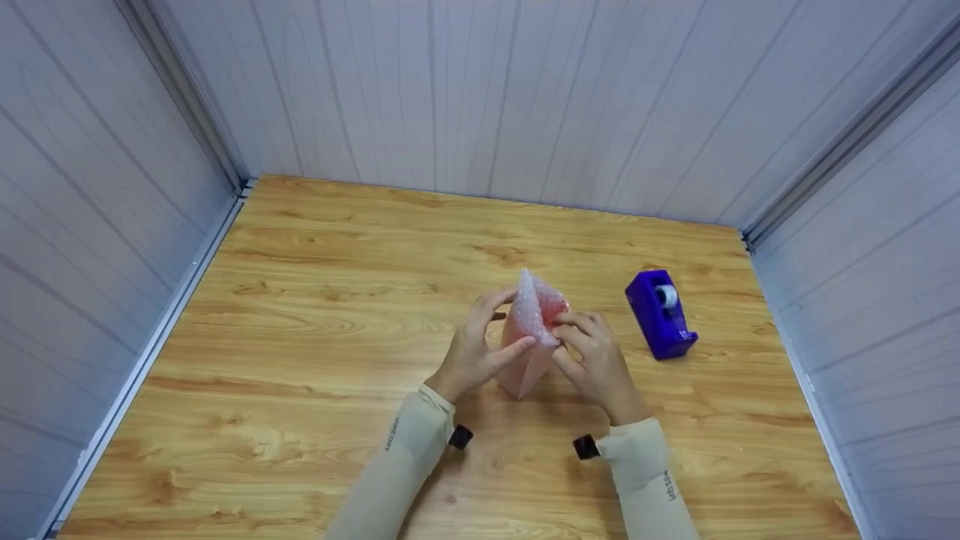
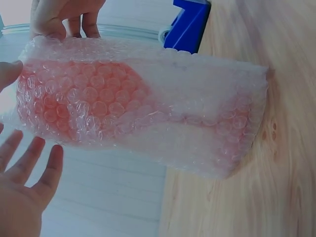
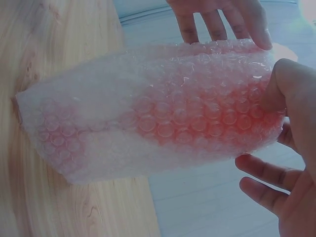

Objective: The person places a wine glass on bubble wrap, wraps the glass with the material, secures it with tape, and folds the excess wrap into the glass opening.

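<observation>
A sleeve of clear bubble wrap [image 1: 528,304] stands upright on the table, its open top facing up. Through it shows a pinkish-red form [image 2: 94,94] that narrows like a stem and widens again at the base, much like a stemmed glass. My left hand [image 1: 476,345] holds the wrap's left side, thumb on the near rim and fingers at the far side. With thumb and fingers my right hand [image 1: 596,360] pinches the rim on the right; its thumb presses the wrap [image 3: 192,118] in the right wrist view.
A blue tape dispenser [image 1: 656,319] with a roll of tape [image 1: 666,295] stands right of my right hand. The wood-grain table [image 1: 315,322] is bounded by pale panels [image 1: 465,97] at the back and both sides. A small black device sits at each wrist.
</observation>
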The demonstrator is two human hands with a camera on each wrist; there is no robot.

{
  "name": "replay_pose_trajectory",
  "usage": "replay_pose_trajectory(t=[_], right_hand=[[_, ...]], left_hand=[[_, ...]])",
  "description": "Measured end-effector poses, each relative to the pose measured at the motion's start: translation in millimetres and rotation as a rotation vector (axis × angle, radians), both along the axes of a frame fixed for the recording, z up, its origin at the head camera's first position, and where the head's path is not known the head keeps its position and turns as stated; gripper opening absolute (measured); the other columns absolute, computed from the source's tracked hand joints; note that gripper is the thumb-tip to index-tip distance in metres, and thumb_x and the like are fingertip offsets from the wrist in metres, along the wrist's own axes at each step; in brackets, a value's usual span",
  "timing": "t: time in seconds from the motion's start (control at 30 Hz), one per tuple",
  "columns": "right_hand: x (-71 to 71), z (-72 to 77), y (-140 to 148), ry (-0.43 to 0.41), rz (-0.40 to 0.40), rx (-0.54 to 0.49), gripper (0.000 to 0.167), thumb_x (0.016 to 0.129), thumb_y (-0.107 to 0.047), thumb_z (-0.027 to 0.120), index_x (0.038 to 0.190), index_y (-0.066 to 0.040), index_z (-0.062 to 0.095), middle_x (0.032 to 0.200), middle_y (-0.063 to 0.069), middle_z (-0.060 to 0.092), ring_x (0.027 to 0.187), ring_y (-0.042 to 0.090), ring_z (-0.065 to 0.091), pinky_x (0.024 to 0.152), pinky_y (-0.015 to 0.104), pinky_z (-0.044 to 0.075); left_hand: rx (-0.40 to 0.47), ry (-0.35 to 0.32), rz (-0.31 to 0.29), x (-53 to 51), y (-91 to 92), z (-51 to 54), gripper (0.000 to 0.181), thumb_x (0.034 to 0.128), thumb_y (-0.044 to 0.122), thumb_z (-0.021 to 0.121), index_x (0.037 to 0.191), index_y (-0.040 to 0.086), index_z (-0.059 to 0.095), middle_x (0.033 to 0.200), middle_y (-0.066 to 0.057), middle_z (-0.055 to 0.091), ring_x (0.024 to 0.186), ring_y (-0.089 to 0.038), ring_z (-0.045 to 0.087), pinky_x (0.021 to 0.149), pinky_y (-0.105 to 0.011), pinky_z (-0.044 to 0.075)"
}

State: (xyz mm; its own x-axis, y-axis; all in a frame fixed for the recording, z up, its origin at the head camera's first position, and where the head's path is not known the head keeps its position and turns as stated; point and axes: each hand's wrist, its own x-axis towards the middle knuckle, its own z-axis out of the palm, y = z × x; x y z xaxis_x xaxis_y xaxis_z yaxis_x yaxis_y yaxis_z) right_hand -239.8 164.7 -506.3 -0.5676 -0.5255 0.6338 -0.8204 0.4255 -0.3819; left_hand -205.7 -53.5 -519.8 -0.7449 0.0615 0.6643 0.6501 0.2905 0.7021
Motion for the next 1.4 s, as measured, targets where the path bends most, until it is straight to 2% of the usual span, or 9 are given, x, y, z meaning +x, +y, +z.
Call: replay_pose_trajectory(t=[0.3, 0.57, 0.87, 1.03, 1.4], right_hand=[[1.2, 1.9, -1.5, -0.02, 0.015, 0.003, 0.017, 0.083, -0.004, 0.062, 0.095, -0.005, 0.075, 0.112, 0.007, 0.068, 0.105, 0.028, 0.056, 0.086, 0.045, 0.052], [0.9, 0.8, -2.0, -0.001, 0.02, 0.009, 0.017, 0.084, -0.004, 0.063, 0.096, -0.005, 0.075, 0.112, 0.007, 0.068, 0.105, 0.03, 0.057, 0.086, 0.047, 0.052], [2.4, -0.5, -2.4, -0.007, 0.041, 0.0, 0.021, 0.084, 0.001, 0.068, 0.103, -0.005, 0.075, 0.115, 0.008, 0.068, 0.103, 0.03, 0.056, 0.084, 0.045, 0.052], [2.9, -0.8, -2.6, -0.014, 0.035, 0.01, 0.02, 0.084, 0.002, 0.068, 0.101, -0.005, 0.074, 0.117, 0.008, 0.067, 0.106, 0.03, 0.057, 0.087, 0.047, 0.052], [4.3, -0.5, -3.5, -0.035, 0.03, 0.005, 0.02, 0.086, 0.002, 0.066, 0.105, -0.004, 0.071, 0.12, 0.008, 0.066, 0.11, 0.03, 0.055, 0.091, 0.043, 0.05]], left_hand=[[-0.145, 0.087, 0.047, 2.0, -3.9, 0.4, 0.063, 0.0923, 0.022, 0.075, 0.148, 0.008, 0.048, 0.147, -0.004, 0.051, 0.131, -0.017, 0.05, 0.106, -0.034, 0.043], [-0.204, 0.12, 0.038, 1.2, -7.4, 0.2, 0.056, 0.0922, 0.023, 0.075, 0.143, 0.008, 0.055, 0.143, -0.005, 0.055, 0.128, -0.019, 0.052, 0.106, -0.034, 0.043], [-0.28, 0.155, 0.063, 1.5, -8.6, 0.7, 0.038, 0.0969, 0.025, 0.069, 0.128, 0.005, 0.067, 0.133, -0.006, 0.062, 0.125, -0.018, 0.054, 0.106, -0.032, 0.042], [-0.326, 0.179, 0.082, 0.9, -9.6, 1.2, 0.031, 0.0975, 0.026, 0.068, 0.121, 0.005, 0.07, 0.129, -0.007, 0.064, 0.123, -0.019, 0.055, 0.105, -0.032, 0.043], [-0.559, 0.178, 0.162, 0.4, -12.3, 10.7, 0.032, 0.1007, 0.034, 0.06, 0.117, 0.008, 0.071, 0.126, -0.007, 0.065, 0.115, -0.024, 0.058, 0.102, -0.035, 0.045]])
